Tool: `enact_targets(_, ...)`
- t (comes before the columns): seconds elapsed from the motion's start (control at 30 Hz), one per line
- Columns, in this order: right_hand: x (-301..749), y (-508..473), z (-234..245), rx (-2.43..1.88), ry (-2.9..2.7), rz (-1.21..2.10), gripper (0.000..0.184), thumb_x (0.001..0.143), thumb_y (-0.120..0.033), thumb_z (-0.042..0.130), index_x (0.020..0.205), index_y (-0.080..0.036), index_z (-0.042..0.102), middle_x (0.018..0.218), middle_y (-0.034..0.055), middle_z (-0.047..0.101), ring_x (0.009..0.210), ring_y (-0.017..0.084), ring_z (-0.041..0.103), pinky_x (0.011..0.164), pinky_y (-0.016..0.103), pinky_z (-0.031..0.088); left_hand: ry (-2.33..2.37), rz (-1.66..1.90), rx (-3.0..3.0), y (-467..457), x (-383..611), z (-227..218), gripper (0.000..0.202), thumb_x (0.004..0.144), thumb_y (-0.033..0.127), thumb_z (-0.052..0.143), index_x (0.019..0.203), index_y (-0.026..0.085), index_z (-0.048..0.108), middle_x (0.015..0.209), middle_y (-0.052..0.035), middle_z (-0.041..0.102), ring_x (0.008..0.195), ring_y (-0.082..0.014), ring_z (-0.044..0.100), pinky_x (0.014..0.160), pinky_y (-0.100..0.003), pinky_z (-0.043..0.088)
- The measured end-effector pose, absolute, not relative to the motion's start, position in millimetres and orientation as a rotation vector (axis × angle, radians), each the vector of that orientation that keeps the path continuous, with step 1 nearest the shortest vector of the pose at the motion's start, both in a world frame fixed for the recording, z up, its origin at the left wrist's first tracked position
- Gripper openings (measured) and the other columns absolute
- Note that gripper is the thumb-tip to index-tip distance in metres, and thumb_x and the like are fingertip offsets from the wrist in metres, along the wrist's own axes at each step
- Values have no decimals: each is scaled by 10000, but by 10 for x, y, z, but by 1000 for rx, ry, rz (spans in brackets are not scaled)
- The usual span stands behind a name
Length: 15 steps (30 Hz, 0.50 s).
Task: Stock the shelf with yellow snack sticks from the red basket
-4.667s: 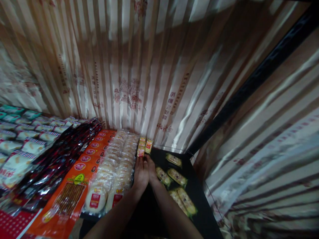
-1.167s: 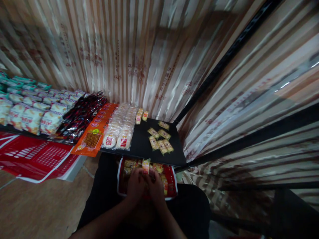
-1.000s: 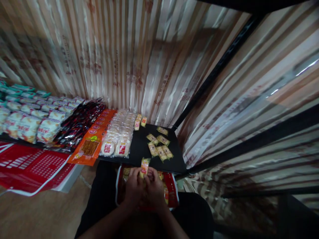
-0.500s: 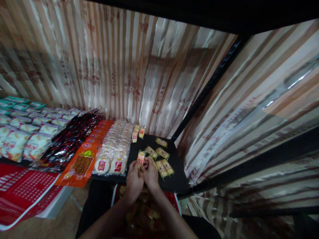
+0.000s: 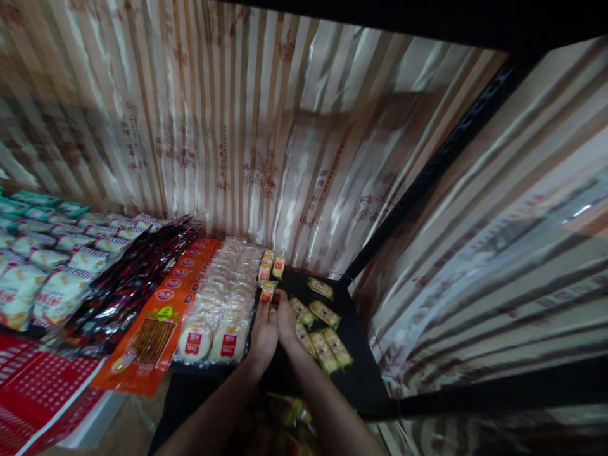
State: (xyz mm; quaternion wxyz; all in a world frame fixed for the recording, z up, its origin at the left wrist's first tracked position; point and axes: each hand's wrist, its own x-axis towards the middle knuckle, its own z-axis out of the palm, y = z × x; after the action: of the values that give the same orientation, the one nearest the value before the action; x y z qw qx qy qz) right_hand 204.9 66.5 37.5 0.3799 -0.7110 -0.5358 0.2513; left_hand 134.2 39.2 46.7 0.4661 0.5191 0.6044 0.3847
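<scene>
A small yellow snack packet [image 5: 268, 291] with a red label is held upright at my fingertips, over the black shelf [image 5: 280, 380]. My left hand [image 5: 264, 332] grips it from the left and below. My right hand [image 5: 286, 320] is close alongside, its fingertips at the packet's right edge. Just beyond stand several matching packets [image 5: 265, 266] with another packet [image 5: 279, 266] beside them. On the right, several yellow packets [image 5: 324, 313] lie flat and loosely spread. Rows of round white crackers in clear wrap [image 5: 228, 342] adjoin my left hand.
Left of the crackers lie orange snack bags [image 5: 152, 339], dark shiny packs [image 5: 128, 285] and white snack bags [image 5: 61, 294]. A red basket [image 5: 42, 380] is at lower left. More packets [image 5: 285, 411] sit below my forearms. A black post [image 5: 394, 228] and striped sheeting [image 5: 266, 126] enclose the shelf.
Both hands have moved forward with the packet, toward the standing packets at the back of the shelf. The camera view has shifted slightly.
</scene>
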Motion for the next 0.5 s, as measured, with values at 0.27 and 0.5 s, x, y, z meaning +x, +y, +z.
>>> enact_targets(0.27,2044,933,290,-1796,-1440,574,367,749,-212,434,1109,-200,506,954,50,662,811,162,616,744,278,441,1511,948,1243,619,1363,479,431,864,213,314,1255,95,452,1369,-98,417,1292,-163,331,1104,-291,207)
enact_targets(0.5,2087,1013,279,-1706,-1407,599,321,732,-220,436,1039,-203,526,883,26,655,770,159,608,718,273,450,1527,997,1251,705,1408,475,427,850,217,344,1251,130,463,1360,-76,434,1283,-162,348,1102,-282,210)
